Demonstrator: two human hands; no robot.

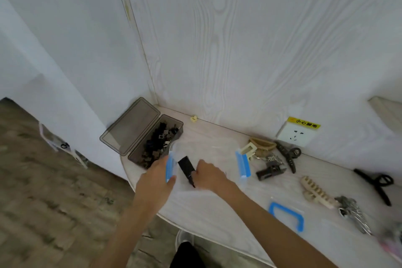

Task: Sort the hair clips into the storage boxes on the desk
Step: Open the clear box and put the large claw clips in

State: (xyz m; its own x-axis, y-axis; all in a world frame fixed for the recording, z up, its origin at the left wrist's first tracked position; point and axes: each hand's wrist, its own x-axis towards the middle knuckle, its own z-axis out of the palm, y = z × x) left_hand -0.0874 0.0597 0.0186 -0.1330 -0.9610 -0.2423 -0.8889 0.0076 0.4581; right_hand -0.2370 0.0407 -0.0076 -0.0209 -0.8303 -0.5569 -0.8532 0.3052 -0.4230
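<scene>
A clear storage box (pixel 217 150) with blue side latches stands on the desk in front of me. My left hand (pixel 156 178) grips its left side at the blue latch (pixel 170 166). My right hand (pixel 208 177) reaches into the box and pinches a black hair clip (pixel 187 168). A smoky grey box (pixel 152 146) with its lid open, filled with small dark clips, stands at the left by the wall. To the right lie loose clips: beige ones (pixel 260 147), black claw clips (pixel 288 155), a cream toothed clip (pixel 316 192) and metal clips (pixel 352 211).
A clear lid with a blue rim (pixel 287 216) lies on the white wood-grain desk (pixel 217 213) near my right forearm. A long black clip (pixel 376 183) lies far right. A wall socket (pixel 295 135) sits behind the clips. The desk's curved edge drops to the floor at left.
</scene>
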